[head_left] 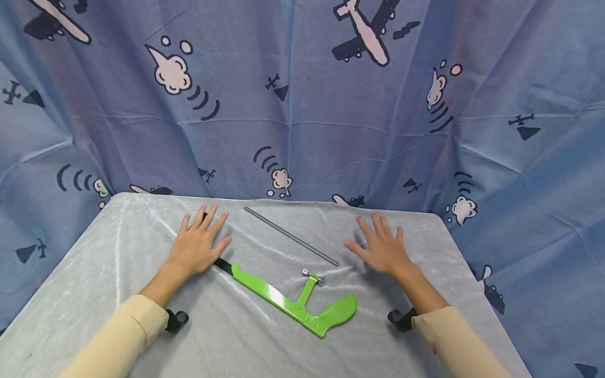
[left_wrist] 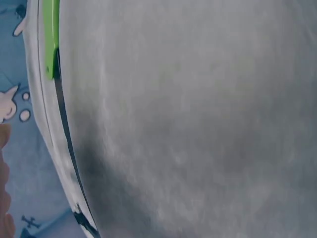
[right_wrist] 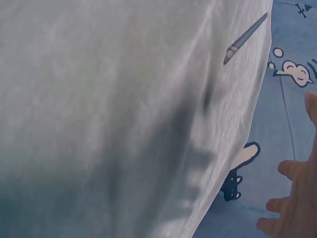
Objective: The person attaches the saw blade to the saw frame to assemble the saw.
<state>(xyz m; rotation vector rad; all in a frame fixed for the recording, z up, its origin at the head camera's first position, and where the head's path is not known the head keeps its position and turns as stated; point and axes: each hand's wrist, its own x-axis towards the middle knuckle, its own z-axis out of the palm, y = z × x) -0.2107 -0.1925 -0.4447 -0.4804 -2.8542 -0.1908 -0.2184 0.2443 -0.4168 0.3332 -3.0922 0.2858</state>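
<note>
Both of your hands are out over the desk [head_left: 236,349], and here's how they lie: your left hand [head_left: 196,245] is spread wide, thumb out to the right, and it grips nothing. Right underneath it runs the black bar [head_left: 224,265] of the green saw frame [head_left: 264,291], its tip peeking out among your fingers; whether your palm touches it, I can't tell.

From that hand the frame slants toward you and rightward, and its handle [head_left: 337,311] ends up on the near side of your right hand [head_left: 380,250], just to the left. The wing-nut fitting [head_left: 313,276] sticks up on the far side of the frame, between your two hands.

Your right hand, fanned out too, has hold of nothing. Just beside its thumb sits the near end of a thin grey strip [head_left: 291,236]; the other end lies near your left fingertips, toward the far edge.

Watch that far edge: both sets of fingertips reach close to it, with the curtain [head_left: 293,131] hanging behind. More cloth spreads left of your left hand than right of your right hand. Your widest room runs from the frame back toward you, between your sleeves [head_left: 118,331].
</note>
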